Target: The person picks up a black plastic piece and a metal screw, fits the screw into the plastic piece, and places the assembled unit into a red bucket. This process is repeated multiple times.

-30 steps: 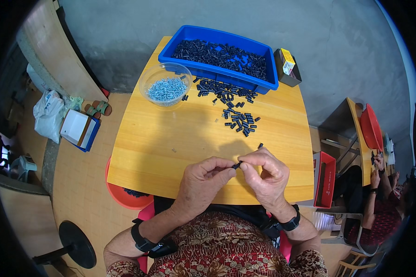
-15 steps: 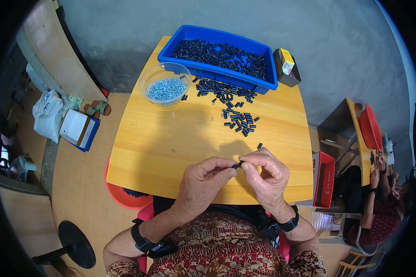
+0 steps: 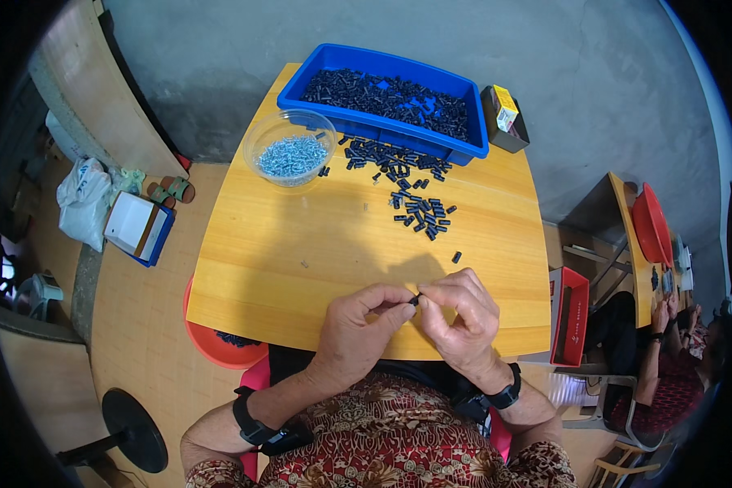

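Note:
My left hand (image 3: 355, 327) pinches a small black cylindrical piece (image 3: 415, 300) between thumb and forefinger, above the near part of the wooden table. Against the other end of that piece, the thumb and forefinger of my right hand (image 3: 466, 315) are pressed together; whatever is between them is too small to name. A single black piece (image 3: 456, 257) lies just beyond my right hand. Farther off is a loose pile of like black pieces (image 3: 421, 213). At the far left of the table, a clear round bowl (image 3: 254, 156) holds many small silvery screws (image 3: 294, 156).
A blue tub (image 3: 366, 124) full of black pieces stands at the table's (image 3: 252, 268) far edge. Beside it is a dark box (image 3: 508, 140) with a yellow carton. A red basin (image 3: 207, 342) sits below the left edge, a red box (image 3: 575, 317) at the right. Another person (image 3: 667, 382) works at right.
My right hand has shifted slightly left and its fingers have curled in more. My left hand has barely moved and keeps the black piece.

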`<state>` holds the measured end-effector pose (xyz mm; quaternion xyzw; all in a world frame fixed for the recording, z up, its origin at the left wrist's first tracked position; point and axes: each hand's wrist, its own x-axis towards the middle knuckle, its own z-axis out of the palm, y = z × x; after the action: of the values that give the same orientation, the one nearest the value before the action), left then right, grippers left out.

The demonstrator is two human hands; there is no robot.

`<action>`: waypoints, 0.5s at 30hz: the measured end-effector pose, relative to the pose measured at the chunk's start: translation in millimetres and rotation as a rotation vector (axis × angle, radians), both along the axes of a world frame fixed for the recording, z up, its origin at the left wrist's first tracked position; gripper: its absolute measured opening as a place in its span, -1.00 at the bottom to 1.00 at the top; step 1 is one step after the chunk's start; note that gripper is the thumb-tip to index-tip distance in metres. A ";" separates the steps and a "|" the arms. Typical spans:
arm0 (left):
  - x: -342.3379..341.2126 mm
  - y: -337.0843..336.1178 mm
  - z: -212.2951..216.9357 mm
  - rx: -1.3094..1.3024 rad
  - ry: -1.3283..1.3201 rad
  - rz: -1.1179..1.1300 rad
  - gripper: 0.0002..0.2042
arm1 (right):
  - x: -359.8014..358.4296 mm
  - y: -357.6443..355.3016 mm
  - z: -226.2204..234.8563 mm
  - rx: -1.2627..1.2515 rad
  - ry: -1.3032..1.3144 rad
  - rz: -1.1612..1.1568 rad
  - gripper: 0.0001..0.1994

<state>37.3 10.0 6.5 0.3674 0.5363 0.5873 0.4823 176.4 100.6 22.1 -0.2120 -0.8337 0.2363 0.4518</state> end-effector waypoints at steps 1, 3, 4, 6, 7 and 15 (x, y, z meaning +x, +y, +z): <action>0.7 -0.6 0.2 0.013 0.042 0.001 -0.82 | 1.0 -1.8 -0.5 0.038 -0.007 -0.011 -0.82; 1.5 -0.8 0.4 0.025 0.084 0.000 -0.81 | 2.8 -3.6 -1.5 0.076 -0.013 -0.023 -0.81; 1.6 -0.5 0.3 0.023 0.072 0.011 -0.82 | 3.5 -4.0 -2.1 0.128 -0.022 -0.017 -0.79; 1.2 -0.1 0.2 0.020 0.059 0.020 -0.82 | 4.3 -3.6 -3.7 0.180 -0.030 -0.012 -0.78; 0.5 -0.1 0.3 0.014 0.035 0.006 -0.82 | 3.3 -2.4 -5.2 0.202 -0.037 0.002 -0.77; -6.1 4.8 -1.3 0.009 -0.231 -0.094 -0.86 | 7.4 3.2 -5.7 0.027 -0.050 0.072 -0.75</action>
<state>31.2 14.8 5.2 0.3240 0.4566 0.6051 0.5661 183.8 103.8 16.4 -0.1813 -0.8549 0.2358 0.4250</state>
